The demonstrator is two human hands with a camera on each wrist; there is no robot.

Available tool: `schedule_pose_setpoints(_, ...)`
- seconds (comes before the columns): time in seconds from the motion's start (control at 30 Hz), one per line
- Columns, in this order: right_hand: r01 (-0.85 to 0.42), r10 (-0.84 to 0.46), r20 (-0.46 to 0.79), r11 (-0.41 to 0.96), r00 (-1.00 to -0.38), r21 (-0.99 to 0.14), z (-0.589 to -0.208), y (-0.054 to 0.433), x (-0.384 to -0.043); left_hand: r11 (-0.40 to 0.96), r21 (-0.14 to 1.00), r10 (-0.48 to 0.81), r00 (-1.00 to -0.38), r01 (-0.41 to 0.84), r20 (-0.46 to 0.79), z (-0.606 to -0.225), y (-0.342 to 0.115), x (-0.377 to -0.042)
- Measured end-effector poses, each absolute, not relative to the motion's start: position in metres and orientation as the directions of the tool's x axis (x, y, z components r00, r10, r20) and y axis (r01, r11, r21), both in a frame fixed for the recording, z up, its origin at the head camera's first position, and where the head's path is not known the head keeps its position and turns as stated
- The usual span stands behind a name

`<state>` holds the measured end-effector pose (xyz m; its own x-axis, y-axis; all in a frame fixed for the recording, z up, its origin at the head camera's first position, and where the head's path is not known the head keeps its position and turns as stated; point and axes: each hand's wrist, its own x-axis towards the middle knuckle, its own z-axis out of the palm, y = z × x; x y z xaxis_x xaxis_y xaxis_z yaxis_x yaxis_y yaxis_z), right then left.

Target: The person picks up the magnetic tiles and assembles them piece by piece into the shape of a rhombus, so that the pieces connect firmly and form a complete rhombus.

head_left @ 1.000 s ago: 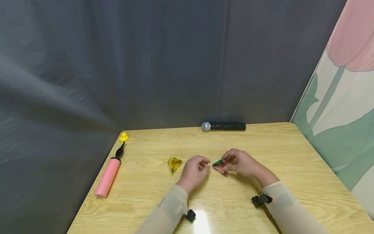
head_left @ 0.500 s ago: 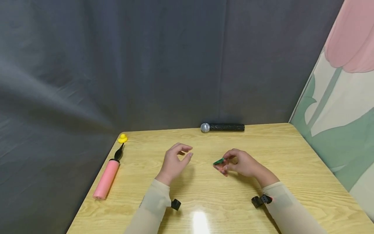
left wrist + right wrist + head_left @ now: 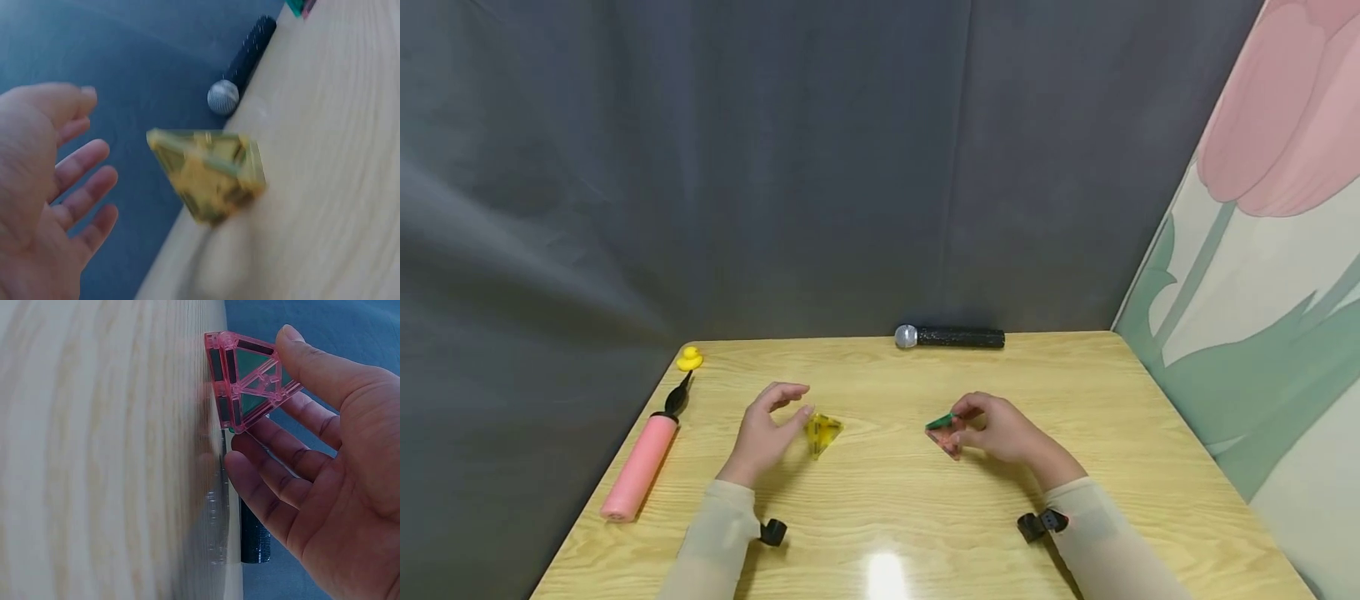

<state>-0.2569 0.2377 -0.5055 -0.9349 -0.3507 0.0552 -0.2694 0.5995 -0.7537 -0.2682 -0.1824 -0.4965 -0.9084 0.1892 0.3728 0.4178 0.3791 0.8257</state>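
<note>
My right hand (image 3: 1002, 432) pinches a small piece made of magnetic tiles, a clear pink triangle tile (image 3: 234, 378) joined to a green triangle tile (image 3: 940, 422). Thumb and fingertips hold it by its upper corner, and its lower edge is right at the tabletop. To the left, a yellow see-through pyramid of magnetic tiles (image 3: 824, 435) stands on the table. My left hand (image 3: 765, 433) is just left of this pyramid, thumb and fingers spread apart. In the left wrist view a gap shows between the fingers and the pyramid, which is blurred there.
A black microphone (image 3: 958, 337) with a silver head lies along the table's back edge. At the left edge are a pink hand pump (image 3: 642, 468) with a black nozzle and a yellow rubber duck (image 3: 689, 359). A dark curtain (image 3: 805, 183) hangs behind the wooden table (image 3: 865, 500).
My left hand has moved left, away from the right hand and over to the yellow pyramid, and its fingers have spread. The right hand keeps its grip on the pink and green tiles.
</note>
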Motion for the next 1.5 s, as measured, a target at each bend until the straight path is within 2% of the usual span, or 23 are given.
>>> schedule_pose_setpoints(0.33,-0.248,-0.353,0.044,0.558,-0.935,-0.792,-0.523,0.210,-0.251,0.300,0.874,0.322,-0.903,0.382,0.284,-0.519,-0.241,-0.263)
schedule_pose_setpoints(0.63,-0.229,-0.357,0.014,0.569,-0.934,-0.790,-0.538,0.197,-0.240,0.291,0.904,0.429,-0.887,0.313,0.169,-0.541,-0.261,-0.232)
schedule_pose_setpoints(0.8,-0.235,-0.362,0.009,0.585,-0.932,-0.776,-0.534,0.200,-0.242,0.296,0.919,0.459,-0.882,0.260,0.102,-0.545,-0.259,-0.232)
schedule_pose_setpoints(1.17,-0.240,-0.340,0.021,0.620,-0.940,-0.747,-0.512,0.227,-0.257,0.358,0.892,0.530,-0.847,0.275,0.049,-0.538,-0.235,-0.263)
schedule_pose_setpoints(1.5,-0.258,-0.342,0.041,0.618,-0.939,-0.743,-0.506,0.243,-0.261,0.380,0.888,0.437,-0.897,0.260,0.076,-0.537,-0.212,-0.276)
